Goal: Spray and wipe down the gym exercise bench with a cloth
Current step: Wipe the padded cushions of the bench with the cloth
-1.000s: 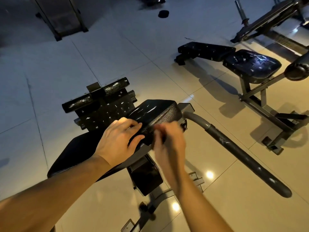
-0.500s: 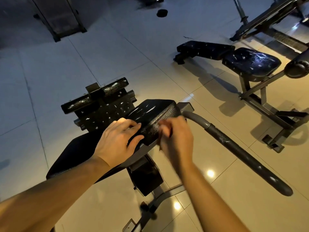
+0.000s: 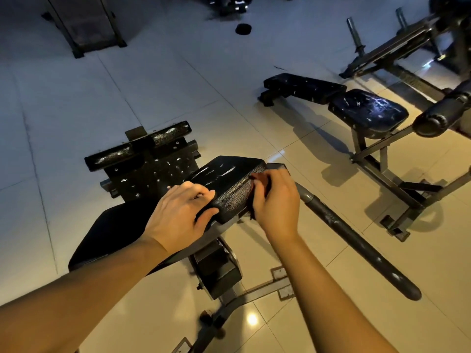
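The cloth [image 3: 257,182] is mostly hidden. Only a dark reddish edge shows at the fingertips of the right hand [image 3: 276,200], and a scrap hangs under the heel of the palm. Its full shape and size cannot be made out. Both forearms are cut off by the lower edge of the view, and the bench's foot at 6 o'clock runs out of frame. In the dim light the worn black pad [image 3: 225,178] of the bench blends into the dark seat [image 3: 114,230] at its 8 o'clock.

The right grip is closed on the cloth, fingers curled, and holds it against the pad's side face at the pad's 3 o'clock. The left hand [image 3: 178,212] sits at the pad's 7 o'clock. Its fingers lie over the top corner and its thumb sits on the near side, so this grip clamps the pad's edge. The pad lies between the two hands, just past the knuckles of both.

A grey bar [image 3: 356,240] runs from beside the right hand toward 4 o'clock. A second bench [image 3: 367,112] stands well apart at 2 o'clock on the tiled floor [image 3: 76,98], and a small round black object [image 3: 243,28] lies at 12 o'clock.
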